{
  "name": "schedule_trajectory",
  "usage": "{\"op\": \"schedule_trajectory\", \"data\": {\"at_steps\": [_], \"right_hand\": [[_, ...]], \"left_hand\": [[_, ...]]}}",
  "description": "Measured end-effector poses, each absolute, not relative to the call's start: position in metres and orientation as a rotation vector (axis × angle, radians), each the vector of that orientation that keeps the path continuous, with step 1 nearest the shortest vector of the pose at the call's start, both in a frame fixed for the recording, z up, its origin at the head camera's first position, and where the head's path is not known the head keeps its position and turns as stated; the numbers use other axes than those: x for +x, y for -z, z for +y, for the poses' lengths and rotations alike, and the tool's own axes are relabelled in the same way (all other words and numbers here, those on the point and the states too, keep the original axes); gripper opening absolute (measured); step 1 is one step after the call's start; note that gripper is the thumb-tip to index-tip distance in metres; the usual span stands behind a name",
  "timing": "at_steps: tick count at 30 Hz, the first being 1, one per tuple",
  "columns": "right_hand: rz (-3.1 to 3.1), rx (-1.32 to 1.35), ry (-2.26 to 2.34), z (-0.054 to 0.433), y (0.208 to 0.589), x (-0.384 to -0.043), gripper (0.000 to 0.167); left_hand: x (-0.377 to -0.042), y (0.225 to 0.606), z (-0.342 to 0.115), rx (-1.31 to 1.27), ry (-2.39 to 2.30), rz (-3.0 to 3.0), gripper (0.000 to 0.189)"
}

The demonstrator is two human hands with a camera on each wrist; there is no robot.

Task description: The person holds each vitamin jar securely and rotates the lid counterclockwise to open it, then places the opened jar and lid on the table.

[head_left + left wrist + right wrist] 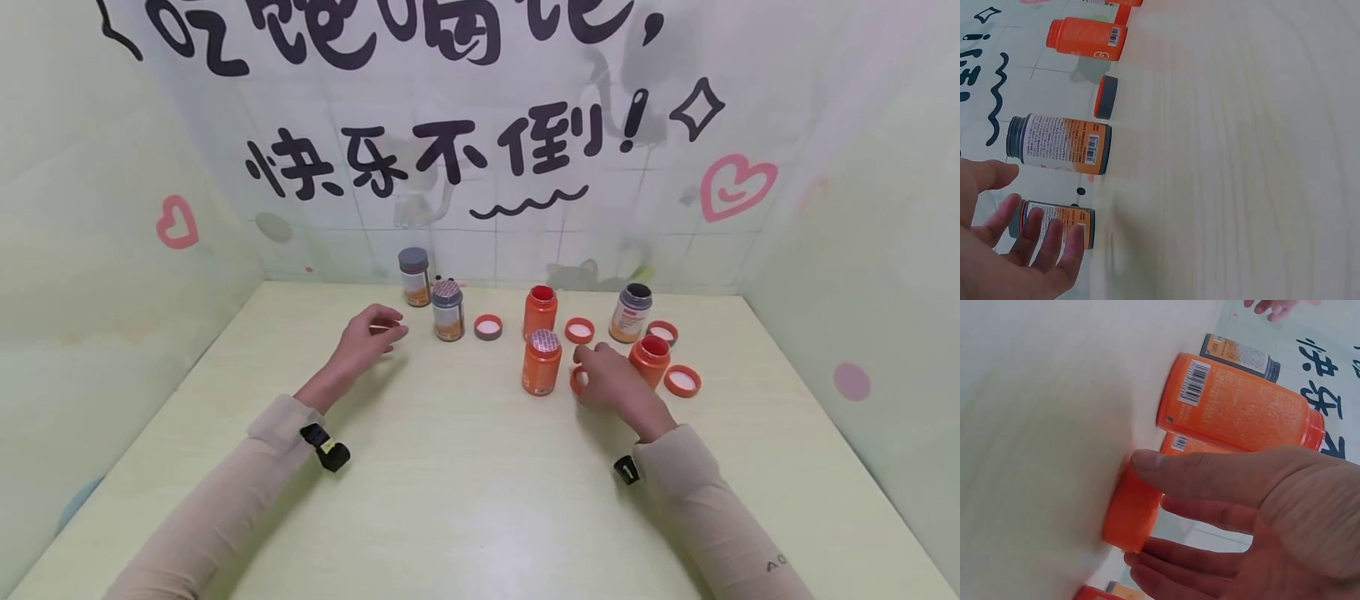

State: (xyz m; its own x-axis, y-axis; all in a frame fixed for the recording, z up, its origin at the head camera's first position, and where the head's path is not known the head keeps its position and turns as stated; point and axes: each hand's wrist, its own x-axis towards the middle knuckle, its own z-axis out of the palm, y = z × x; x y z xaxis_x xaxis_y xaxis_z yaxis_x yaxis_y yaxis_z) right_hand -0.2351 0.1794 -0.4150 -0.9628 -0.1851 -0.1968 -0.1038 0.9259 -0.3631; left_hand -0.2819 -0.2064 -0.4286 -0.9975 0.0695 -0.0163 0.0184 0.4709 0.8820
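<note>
My right hand (611, 379) pinches an orange cap (1132, 509) between thumb and fingertips; the cap lies flat on the table, white liner up. Left of it stands an orange bottle with a foil seal (542, 367). An open orange bottle (649, 360) stands behind the right hand. My left hand (367, 337) hovers over the table at the left with loosely bent fingers, holding nothing. Nearest to it are a grey bottle with a foil seal (448, 315) and a grey-capped bottle (415, 279) behind; fingers partly cover the capped one in the left wrist view.
Another open orange bottle (540, 308) and an open grey bottle (630, 315) stand farther back. Loose caps lie around: a grey one (487, 327) in the middle, an orange one (579, 330), a grey one (662, 333), an orange one (682, 381). A printed wall (495, 242) borders the table.
</note>
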Motion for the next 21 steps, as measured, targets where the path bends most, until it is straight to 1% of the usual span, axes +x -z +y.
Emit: {"op": "schedule_trajectory", "data": {"at_steps": [3, 9, 12, 17, 21], "right_hand": [[2.884, -0.237, 0.499, 0.18, 0.406, -0.233, 0.045], [2.885, -0.311, 0.419, 0.18, 0.383, -0.225, 0.023], [2.825, -0.379, 0.431, 0.177, 0.375, -0.218, 0.017], [2.651, -0.598, 0.491, 0.167, 0.373, -0.21, 0.016], [2.539, -0.78, 0.569, 0.159, 0.377, -0.208, 0.022]], "left_hand": [[-0.286, 0.43, -0.213, 0.056, -1.562, 2.669, 0.043], [-0.293, 0.433, -0.22, 0.002, -1.529, 2.68, 0.046], [-0.297, 0.433, -0.221, -0.021, -1.52, 2.686, 0.046], [-0.308, 0.435, -0.219, -0.031, -1.491, 2.729, 0.047], [-0.319, 0.436, -0.216, -0.052, -1.474, 2.752, 0.05]]}}
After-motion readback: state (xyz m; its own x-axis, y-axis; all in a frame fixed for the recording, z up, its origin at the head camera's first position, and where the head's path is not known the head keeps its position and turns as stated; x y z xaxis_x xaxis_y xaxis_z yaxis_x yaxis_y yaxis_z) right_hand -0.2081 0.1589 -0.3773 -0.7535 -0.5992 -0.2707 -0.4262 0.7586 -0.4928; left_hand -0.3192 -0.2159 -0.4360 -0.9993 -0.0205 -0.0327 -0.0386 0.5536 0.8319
